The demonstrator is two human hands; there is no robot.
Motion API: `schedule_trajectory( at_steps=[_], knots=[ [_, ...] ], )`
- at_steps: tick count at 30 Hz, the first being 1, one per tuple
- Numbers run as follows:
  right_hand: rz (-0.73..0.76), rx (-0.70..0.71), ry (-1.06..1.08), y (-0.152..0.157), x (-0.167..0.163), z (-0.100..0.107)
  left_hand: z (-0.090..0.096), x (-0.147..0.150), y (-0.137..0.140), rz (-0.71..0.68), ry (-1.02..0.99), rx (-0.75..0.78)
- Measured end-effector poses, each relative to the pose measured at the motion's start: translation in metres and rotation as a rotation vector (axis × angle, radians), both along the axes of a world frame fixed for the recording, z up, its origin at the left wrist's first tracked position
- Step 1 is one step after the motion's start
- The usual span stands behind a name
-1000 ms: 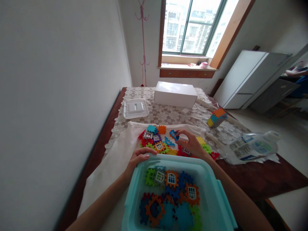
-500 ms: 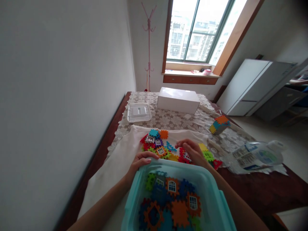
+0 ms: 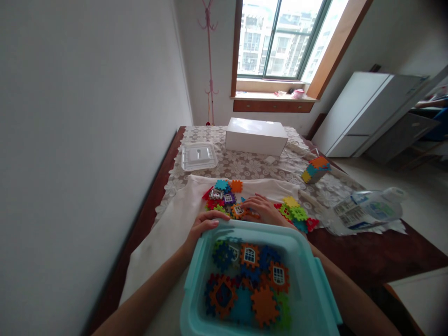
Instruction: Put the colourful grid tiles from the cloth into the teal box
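Note:
A light teal plastic bin (image 3: 304, 298) stands close in front of me, with interlocking building pieces (image 3: 266, 305) of several colours inside. My left hand (image 3: 200, 231) is closed over its far left rim. Beyond the bin, my right hand (image 3: 264, 210) reaches over the loose pile, fingers stretched out and touching or just above an orange window piece (image 3: 239, 211). Part of that hand and wrist is hidden by the bin's rim. Left of the fingers lie a purple window piece (image 3: 229, 198) and a cyan piece (image 3: 221, 185). A green piece (image 3: 298, 213) rests to the right.
A clear plastic lid (image 3: 199, 156) and a white box (image 3: 256, 135) are farther back on the lace cloth. At right stand a built block cube (image 3: 316, 169) and a large clear bottle (image 3: 367, 210). A wall (image 3: 87, 140) runs along the left.
My right hand has moved left and lowered onto the pile, uncovering pieces at the right. My left hand stays on the bin's rim. The view has tilted slightly downward.

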State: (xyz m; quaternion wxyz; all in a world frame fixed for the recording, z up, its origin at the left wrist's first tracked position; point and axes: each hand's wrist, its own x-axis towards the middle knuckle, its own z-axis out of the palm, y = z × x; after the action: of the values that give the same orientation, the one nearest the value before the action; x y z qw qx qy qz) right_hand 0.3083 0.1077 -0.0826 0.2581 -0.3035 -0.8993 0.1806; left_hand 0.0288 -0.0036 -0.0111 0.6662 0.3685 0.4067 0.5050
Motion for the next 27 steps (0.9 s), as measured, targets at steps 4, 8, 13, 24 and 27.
schedule_trajectory(
  at_steps=[4, 8, 13, 24, 27],
  knots=[
    [-0.025, 0.001, -0.024, -0.002, 0.006, 0.009, 0.004, 0.001, 0.001, 0.015, 0.043, 0.016],
    [-0.074, 0.004, -0.009, -0.002, 0.013, 0.017, 0.004, 0.001, 0.002, 0.013, 0.063, 0.006],
    [-0.218, -0.146, 0.264, 0.001, 0.02, 0.026, 0.001, 0.002, 0.0, 0.077, 0.071, -0.025],
    [0.168, -0.775, 0.782, -0.025, 0.045, 0.063, 0.008, 0.008, 0.002, 0.282, 0.036, 0.007],
    [0.117, -0.685, 0.783, -0.014, 0.043, 0.059, 0.009, 0.008, 0.003, 0.298, 0.071, 0.02]
  ],
)
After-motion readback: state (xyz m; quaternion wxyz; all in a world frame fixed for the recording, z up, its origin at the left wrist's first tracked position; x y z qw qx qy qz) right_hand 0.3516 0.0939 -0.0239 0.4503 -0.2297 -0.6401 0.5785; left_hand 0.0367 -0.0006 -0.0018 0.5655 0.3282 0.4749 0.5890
